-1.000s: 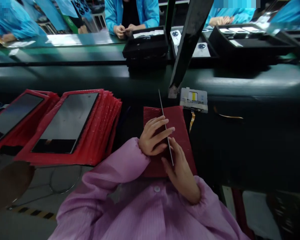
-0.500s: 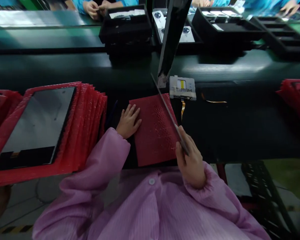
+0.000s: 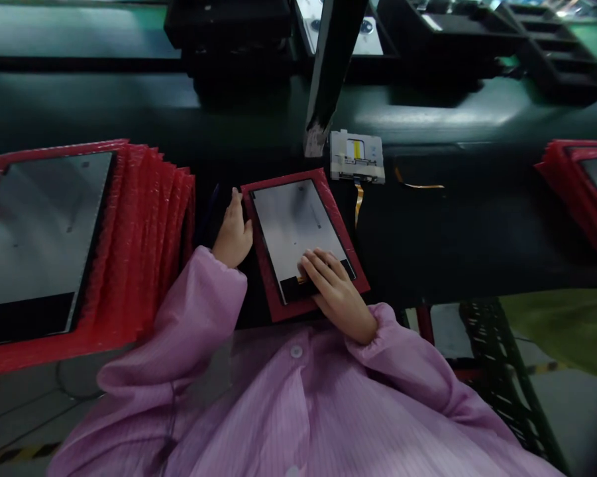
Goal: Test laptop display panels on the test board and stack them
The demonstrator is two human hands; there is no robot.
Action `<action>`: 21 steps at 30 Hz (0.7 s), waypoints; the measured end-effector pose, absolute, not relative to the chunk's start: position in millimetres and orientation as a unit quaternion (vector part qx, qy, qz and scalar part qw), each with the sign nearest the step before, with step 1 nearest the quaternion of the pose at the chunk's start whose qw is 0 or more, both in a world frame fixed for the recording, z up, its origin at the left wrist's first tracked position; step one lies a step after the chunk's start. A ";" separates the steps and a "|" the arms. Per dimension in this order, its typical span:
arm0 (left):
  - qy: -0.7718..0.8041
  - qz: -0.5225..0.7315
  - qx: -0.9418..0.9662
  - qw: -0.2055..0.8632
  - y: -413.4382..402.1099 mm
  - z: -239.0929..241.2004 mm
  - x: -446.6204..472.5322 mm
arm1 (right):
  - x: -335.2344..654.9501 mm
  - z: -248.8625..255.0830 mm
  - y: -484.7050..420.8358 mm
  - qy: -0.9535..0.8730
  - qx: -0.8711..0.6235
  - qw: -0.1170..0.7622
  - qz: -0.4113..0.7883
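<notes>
A display panel (image 3: pixel 293 225) with a silvery back and a black lower strip lies face up on a red bubble-wrap bag (image 3: pixel 323 189) in front of me. My right hand (image 3: pixel 335 291) rests over the panel's lower end, its fingers outstretched on the surface and covering part of a small gold connector. Beside the bag's left edge, my left hand (image 3: pixel 232 235) stands on its side with fingers straight and thumb apart. Whether it touches the bag I cannot tell.
A stack of red bubble-wrap bags (image 3: pixel 149 252) with another panel (image 3: pixel 44 232) on top stands at left. More red bags (image 3: pixel 576 192) are at the right edge. Behind lie a silver module (image 3: pixel 356 156), a loose gold flex cable (image 3: pixel 420 185), a post (image 3: pixel 323 93) and black trays (image 3: pixel 228 26).
The panel, held tilted on edge in my right hand before, now lies flat on the red bag. My left hand has come off the bag's surface to its left edge. The view has tipped downward.
</notes>
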State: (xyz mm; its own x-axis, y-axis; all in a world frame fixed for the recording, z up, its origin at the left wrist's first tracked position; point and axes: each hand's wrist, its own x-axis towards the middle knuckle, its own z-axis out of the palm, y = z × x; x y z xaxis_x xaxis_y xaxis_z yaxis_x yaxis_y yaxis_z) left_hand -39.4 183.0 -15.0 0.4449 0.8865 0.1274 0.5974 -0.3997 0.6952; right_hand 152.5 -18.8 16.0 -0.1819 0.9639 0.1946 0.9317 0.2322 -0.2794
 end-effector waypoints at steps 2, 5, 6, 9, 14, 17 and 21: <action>0.473 0.258 0.790 0.293 183.5 -16.2 -38.7 | 155.4 20.9 -19.1 -0.761 -0.623 0.162 0.083; 0.489 0.254 0.780 0.296 182.8 -13.9 -37.2 | 159.1 25.2 -21.7 -0.731 -0.657 0.154 0.104; 0.493 0.254 0.775 0.304 180.6 -11.8 -37.1 | 159.8 24.8 -23.3 -0.714 -0.677 0.147 0.107; 0.495 0.269 0.756 0.335 160.9 -1.6 -37.9 | 161.0 18.3 -28.9 -0.664 -0.730 0.125 0.100; 0.454 0.331 0.637 0.527 91.8 12.1 -34.1 | 164.8 6.2 -31.3 -0.643 -0.745 0.144 0.103; 0.469 0.478 0.403 0.624 65.6 17.8 -27.3 | 170.1 9.5 -27.6 -0.630 -0.742 0.172 0.150; 0.478 0.524 0.250 0.659 61.7 28.5 -21.7 | 175.7 17.7 -21.4 -0.603 -0.744 0.207 0.198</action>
State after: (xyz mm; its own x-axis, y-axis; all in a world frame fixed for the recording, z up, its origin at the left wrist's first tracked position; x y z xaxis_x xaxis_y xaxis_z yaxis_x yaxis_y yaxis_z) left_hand -21.7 61.7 28.5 -0.0057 0.9299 -0.3679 -0.4521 0.3258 0.8304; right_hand 175.7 -21.4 17.7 0.1942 0.9799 -0.0446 0.8157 -0.1866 -0.5475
